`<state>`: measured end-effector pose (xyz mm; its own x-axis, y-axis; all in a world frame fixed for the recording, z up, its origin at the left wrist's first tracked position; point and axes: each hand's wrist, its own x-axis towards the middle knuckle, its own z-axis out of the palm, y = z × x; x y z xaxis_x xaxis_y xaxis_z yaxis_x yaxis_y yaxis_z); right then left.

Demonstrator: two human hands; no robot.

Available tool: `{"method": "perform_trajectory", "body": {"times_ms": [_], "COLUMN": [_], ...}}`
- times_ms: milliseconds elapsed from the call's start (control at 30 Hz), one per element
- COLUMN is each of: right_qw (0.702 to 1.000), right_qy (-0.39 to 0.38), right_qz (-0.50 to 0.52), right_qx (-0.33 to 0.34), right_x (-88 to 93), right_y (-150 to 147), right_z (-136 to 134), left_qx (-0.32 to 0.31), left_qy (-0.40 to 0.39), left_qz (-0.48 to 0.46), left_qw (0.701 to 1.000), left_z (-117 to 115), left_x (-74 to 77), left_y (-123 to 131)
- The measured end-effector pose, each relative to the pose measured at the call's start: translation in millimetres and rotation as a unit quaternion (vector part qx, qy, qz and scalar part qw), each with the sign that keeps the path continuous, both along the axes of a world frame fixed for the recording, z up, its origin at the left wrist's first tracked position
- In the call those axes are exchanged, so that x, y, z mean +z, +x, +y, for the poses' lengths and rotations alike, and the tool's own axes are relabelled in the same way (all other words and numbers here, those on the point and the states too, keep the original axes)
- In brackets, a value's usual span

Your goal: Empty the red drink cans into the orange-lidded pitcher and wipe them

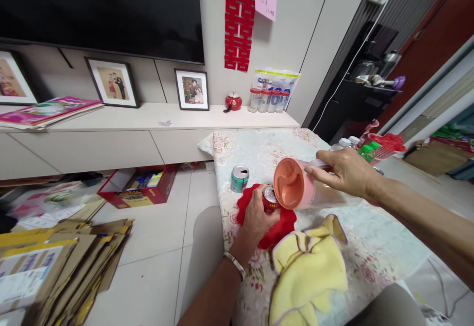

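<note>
My left hand (259, 216) is wrapped round a red drink can (270, 196) that stands on a red scalloped mat (272, 237). In my right hand (342, 168) is the handle of a pitcher (296, 185) with an orange-pink lid. The pitcher is tipped to the left, its lid close against the top of the can; whether they touch I cannot tell, and no liquid stream shows. Left of the mat stands a green can (240, 179), its top opened. A yellow cloth (311, 271) with a purple edge lies crumpled nearest me.
A floral tablecloth (259, 153) covers the table. Several bottles (366, 153) and a pink basket (383, 153) stand at its right. Behind are a white cabinet (148, 118) with photo frames and lidded jars (270, 101). Flattened cardboard (74, 266) and a red box (148, 197) lie on the floor.
</note>
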<state>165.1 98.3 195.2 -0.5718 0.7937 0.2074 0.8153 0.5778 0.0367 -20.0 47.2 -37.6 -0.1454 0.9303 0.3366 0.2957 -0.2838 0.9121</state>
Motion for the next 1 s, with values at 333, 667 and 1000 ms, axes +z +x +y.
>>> {"method": "perform_trajectory", "body": {"times_ms": [333, 667, 1000], "right_qw": [1.000, 1.000, 1.000], "right_qy": [-0.002, 0.001, -0.008], "right_qz": [-0.004, 0.001, 0.003], "right_qx": [-0.005, -0.006, -0.006], "right_x": [0.2, 0.4, 1.0], "right_y": [-0.3, -0.8, -1.2], "right_z": [0.7, -0.8, -0.4], "left_qx": [-0.002, -0.001, -0.004], "left_qy": [-0.010, -0.012, -0.006], "left_qz": [-0.001, -0.005, -0.006], "left_qw": [1.000, 1.000, 1.000], "left_z": [-1.3, -0.6, -0.6], "left_x": [2.5, 2.5, 1.9], "left_y": [-1.4, -0.6, -0.6]}}
